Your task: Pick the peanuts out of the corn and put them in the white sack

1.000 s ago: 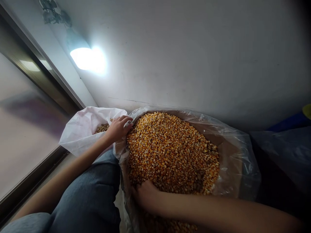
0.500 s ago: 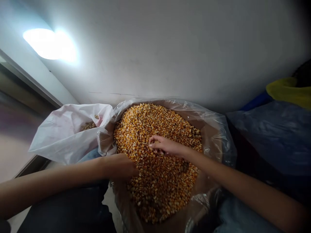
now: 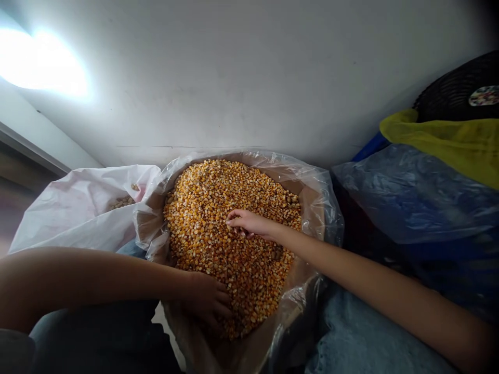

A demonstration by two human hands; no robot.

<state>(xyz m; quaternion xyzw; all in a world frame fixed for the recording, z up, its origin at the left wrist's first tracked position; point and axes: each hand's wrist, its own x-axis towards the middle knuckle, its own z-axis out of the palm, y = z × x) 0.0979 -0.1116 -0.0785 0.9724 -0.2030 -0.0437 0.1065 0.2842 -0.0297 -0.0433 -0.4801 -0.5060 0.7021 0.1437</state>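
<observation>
Yellow and orange corn kernels [image 3: 210, 208] fill a clear plastic bag [image 3: 312, 182] that lines a brown container. My left hand [image 3: 206, 301] rests on the kernels at the near left side, palm down, its fingers somewhat apart and their tips at the corn. Over the middle of the heap is my right hand [image 3: 249, 223], fingers curled in with the thumb close to them. What they hold, if anything, is hidden. Small brownish lumps [image 3: 292, 199] lie among the kernels at the right edge, and others near my right wrist.
A white sack [image 3: 66, 213] with beige pieces [image 3: 122, 202] inside stands at the left. Behind is a pale wall [image 3: 234, 78] with a bright light at upper left. Right of the bag are clear plastic sheeting [image 3: 409, 192], yellow mesh cloth [image 3: 448, 145] and a black fan [image 3: 456, 93].
My left hand has come down nearer to me onto the corn, its fingers now showing spread. The right hand stays curled over the heap. The view has turned to the right.
</observation>
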